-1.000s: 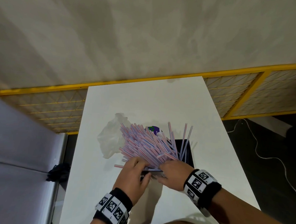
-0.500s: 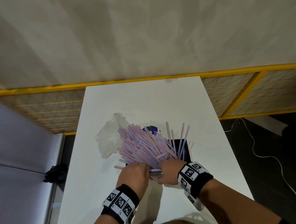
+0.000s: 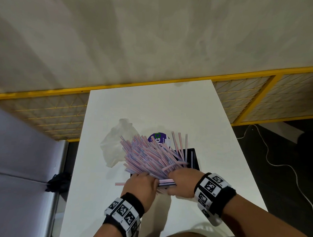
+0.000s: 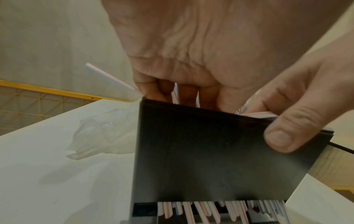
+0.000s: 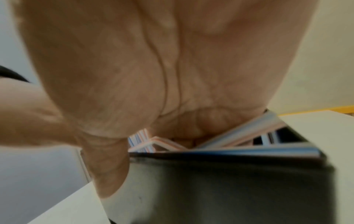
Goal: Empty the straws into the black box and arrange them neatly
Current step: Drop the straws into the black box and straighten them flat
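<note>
A thick pile of pink-and-blue striped straws (image 3: 149,154) fans out leftward over the black box (image 3: 193,157) on the white table (image 3: 153,103). A few straws stand upright at the box's right side. My left hand (image 3: 148,178) is at the box's near edge. In the left wrist view its fingers (image 4: 164,91) dip inside among the straws and its thumb (image 4: 283,136) presses the outer wall (image 4: 210,159). My right hand (image 3: 176,176) curls over the straws' near ends (image 5: 239,136), thumb (image 5: 109,174) down beside the box corner. That view is blurred.
A crumpled clear plastic bag (image 3: 113,147) lies left of the box. A round purple label (image 3: 158,138) shows behind the straws. One loose straw (image 3: 119,184) lies on the table left of my left hand. A yellow mesh fence (image 3: 245,98) borders the table's far end.
Both hands have stayed at the box's near edge. My left fingers, spread over the straws before, are now tucked in under the pile. The right hand has edged slightly left.
</note>
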Motion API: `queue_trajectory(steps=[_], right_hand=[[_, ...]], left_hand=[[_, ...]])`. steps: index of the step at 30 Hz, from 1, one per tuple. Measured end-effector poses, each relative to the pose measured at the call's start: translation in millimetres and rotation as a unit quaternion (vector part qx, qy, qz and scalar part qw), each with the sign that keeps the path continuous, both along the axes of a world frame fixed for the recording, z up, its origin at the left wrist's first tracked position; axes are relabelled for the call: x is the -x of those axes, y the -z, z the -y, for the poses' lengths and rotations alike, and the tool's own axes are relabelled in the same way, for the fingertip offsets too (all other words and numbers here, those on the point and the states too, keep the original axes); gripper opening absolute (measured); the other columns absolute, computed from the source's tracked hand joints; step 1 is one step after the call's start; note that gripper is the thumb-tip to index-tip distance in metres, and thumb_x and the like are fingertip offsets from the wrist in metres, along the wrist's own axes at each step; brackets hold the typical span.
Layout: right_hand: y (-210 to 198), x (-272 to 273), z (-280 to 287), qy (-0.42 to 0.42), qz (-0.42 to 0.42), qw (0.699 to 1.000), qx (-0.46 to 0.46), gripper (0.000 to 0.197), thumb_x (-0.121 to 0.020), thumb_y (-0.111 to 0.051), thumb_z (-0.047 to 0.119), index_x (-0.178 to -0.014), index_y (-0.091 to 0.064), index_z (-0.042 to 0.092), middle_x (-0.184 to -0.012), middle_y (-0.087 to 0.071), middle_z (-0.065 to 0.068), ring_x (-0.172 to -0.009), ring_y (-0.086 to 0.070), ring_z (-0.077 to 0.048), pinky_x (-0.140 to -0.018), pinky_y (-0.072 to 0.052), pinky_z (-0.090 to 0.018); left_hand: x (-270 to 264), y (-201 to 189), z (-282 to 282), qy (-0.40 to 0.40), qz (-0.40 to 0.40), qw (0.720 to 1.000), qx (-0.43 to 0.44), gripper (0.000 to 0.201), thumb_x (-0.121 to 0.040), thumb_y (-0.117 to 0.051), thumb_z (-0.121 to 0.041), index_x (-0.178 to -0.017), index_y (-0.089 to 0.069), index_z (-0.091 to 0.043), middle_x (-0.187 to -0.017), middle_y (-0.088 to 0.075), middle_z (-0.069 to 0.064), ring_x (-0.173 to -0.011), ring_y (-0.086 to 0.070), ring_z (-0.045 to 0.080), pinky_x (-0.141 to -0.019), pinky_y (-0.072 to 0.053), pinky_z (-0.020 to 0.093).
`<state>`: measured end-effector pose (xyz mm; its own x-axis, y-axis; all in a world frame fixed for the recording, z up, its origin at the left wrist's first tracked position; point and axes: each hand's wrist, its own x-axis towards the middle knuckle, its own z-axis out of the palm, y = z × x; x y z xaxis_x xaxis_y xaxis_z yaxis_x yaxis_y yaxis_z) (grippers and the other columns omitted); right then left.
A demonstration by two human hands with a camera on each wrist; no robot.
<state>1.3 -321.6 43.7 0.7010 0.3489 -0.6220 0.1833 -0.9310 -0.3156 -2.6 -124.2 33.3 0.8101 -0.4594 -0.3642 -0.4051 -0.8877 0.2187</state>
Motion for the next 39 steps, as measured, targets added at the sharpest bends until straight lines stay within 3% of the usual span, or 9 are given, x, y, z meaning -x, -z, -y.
queue_trajectory(steps=[2,6,11,15,22,27,33,36,39], right_hand=[[5,3,2,0.008,-0.006,1.0,0.002,0.048,-0.091,-0.051,0.059,-0.112,-0.059,0.017,-0.11,-0.068,-0.009,-0.099,-0.065,-0.031,-0.082,-0.051,-0.036],[13,6,-3,-0.005,0.037,0.999,0.022,0.059,-0.091,-0.045,0.068,-0.113,-0.063,0.017,-0.104,-0.071,-0.009,-0.096,-0.067,-0.03,-0.085,-0.055,-0.038],[8,5,-9,-0.028,0.114,0.993,-0.002,0.045,-0.09,-0.047,0.066,-0.096,-0.054,0.022,-0.102,-0.068,-0.004,-0.099,-0.063,-0.027,-0.096,-0.048,-0.041],[2,6,-9,-0.031,0.12,0.992,-0.004,0.045,-0.091,-0.051,0.062,-0.106,-0.058,0.02,-0.11,-0.066,-0.006,-0.105,-0.06,-0.027,-0.1,-0.046,-0.043],[9,10,-9,-0.001,0.006,1.0,0.028,0.052,-0.075,-0.052,0.065,-0.095,-0.061,0.018,-0.091,-0.066,-0.007,-0.084,-0.065,-0.028,-0.082,-0.058,-0.04],[16,10,-12,-0.001,0.041,0.999,0.032,0.054,-0.078,-0.051,0.065,-0.092,-0.066,0.015,-0.086,-0.068,-0.008,-0.082,-0.064,-0.029,-0.081,-0.056,-0.036],[18,8,-13,-0.026,0.093,0.994,0.054,0.052,-0.084,-0.055,0.064,-0.107,-0.065,0.018,-0.105,-0.07,-0.008,-0.103,-0.063,-0.031,-0.095,-0.046,-0.042],[15,7,-14,-0.035,0.121,0.991,0.047,0.053,-0.088,-0.055,0.065,-0.115,-0.062,0.021,-0.117,-0.066,-0.008,-0.113,-0.059,-0.029,-0.099,-0.042,-0.043],[9,7,-15,-0.025,0.142,0.989,0.018,0.057,-0.089,-0.055,0.067,-0.122,-0.057,0.022,-0.122,-0.063,-0.007,-0.116,-0.058,-0.028,-0.098,-0.045,-0.041]], left_hand=[[0,-2,-1,-0.018,-0.01,1.0,0.014,0.041,-0.105,-0.03,-0.043,-0.088,-0.063,-0.027,-0.08,-0.045,-0.01,-0.081,-0.044,0.02,-0.079,-0.035,0.032],[3,-4,-2,-0.036,-0.029,0.998,0.034,0.049,-0.099,-0.029,-0.061,-0.08,-0.063,-0.032,-0.082,-0.061,-0.013,-0.088,-0.052,0.019,-0.089,-0.046,0.037],[7,2,-3,-0.006,0.028,1.0,0.001,0.054,-0.104,-0.019,-0.053,-0.102,-0.068,-0.03,-0.102,-0.071,-0.011,-0.1,-0.058,0.018,-0.095,-0.043,0.035],[8,8,-1,-0.081,0.037,0.996,0.013,0.048,-0.101,-0.031,-0.056,-0.105,-0.071,-0.03,-0.107,-0.068,-0.006,-0.105,-0.057,0.018,-0.095,-0.044,0.033],[7,9,5,-0.122,0.05,0.991,0.035,0.04,-0.094,-0.042,-0.061,-0.108,-0.066,-0.032,-0.107,-0.055,-0.007,-0.106,-0.054,0.018,-0.093,-0.043,0.034],[10,11,4,-0.14,0.004,0.973,0.185,0.025,-0.094,-0.061,-0.047,-0.103,-0.068,-0.025,-0.099,-0.049,-0.008,-0.094,-0.05,0.011,-0.085,-0.042,0.025],[12,10,-1,-0.155,-0.038,0.948,0.276,0.016,-0.092,-0.065,-0.048,-0.101,-0.069,-0.036,-0.1,-0.055,-0.014,-0.093,-0.055,-0.001,-0.088,-0.047,0.022],[10,9,0,-0.216,-0.037,0.922,0.32,0.012,-0.091,-0.067,-0.05,-0.089,-0.069,-0.038,-0.091,-0.061,-0.014,-0.088,-0.058,-0.002,-0.08,-0.048,0.019],[7,11,0,-0.258,-0.045,0.91,0.322,0.027,-0.091,-0.066,-0.052,-0.074,-0.065,-0.031,-0.076,-0.063,-0.009,-0.073,-0.06,0.003,-0.069,-0.052,0.027]])
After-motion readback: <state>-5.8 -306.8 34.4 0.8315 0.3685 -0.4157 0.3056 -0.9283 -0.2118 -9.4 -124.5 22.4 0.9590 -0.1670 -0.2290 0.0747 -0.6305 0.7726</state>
